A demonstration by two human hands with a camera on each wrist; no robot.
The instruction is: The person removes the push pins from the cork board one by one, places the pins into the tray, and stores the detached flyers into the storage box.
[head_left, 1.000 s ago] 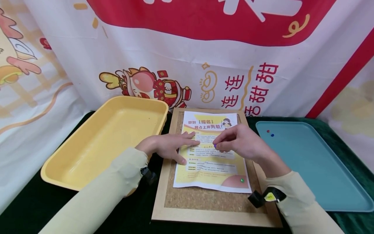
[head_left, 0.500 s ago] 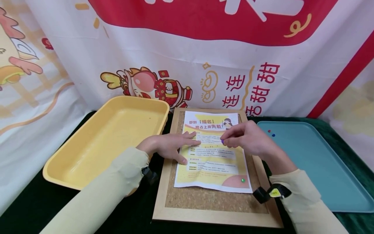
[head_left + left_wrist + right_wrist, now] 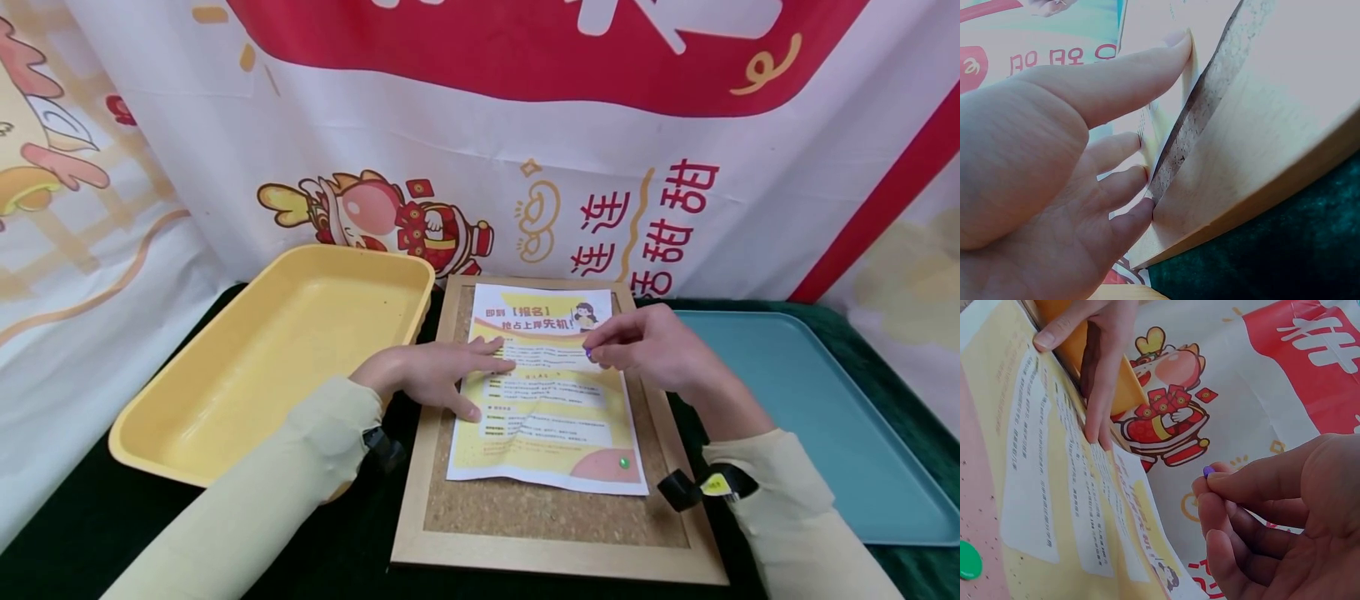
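Note:
A printed yellow poster [image 3: 547, 417] lies on a wood-framed corkboard [image 3: 555, 518]. My left hand [image 3: 442, 375] rests on the poster's left side with its fingers spread. In the left wrist view the fingertips touch the sheet near the board's frame. Between thumb and index finger, my right hand [image 3: 660, 350] pinches a small purple pushpin [image 3: 1209, 470], mostly covered by the fingers. It is held over the poster's upper right part, apart from the paper in the right wrist view. A green pushpin [image 3: 624, 463] sits in the poster's lower right corner.
To the left of the board stands a deep yellow tray [image 3: 172, 454]. A flat blue tray [image 3: 810, 417] is on the right, partly behind the right arm. Dark green cloth [image 3: 352, 550] covers the table, and a printed banner [image 3: 450, 117] hangs behind.
My right hand has moved right and toward the back with the purple pushpin, from the poster's middle toward its right edge. It now hides the red and blue dots in the blue tray.

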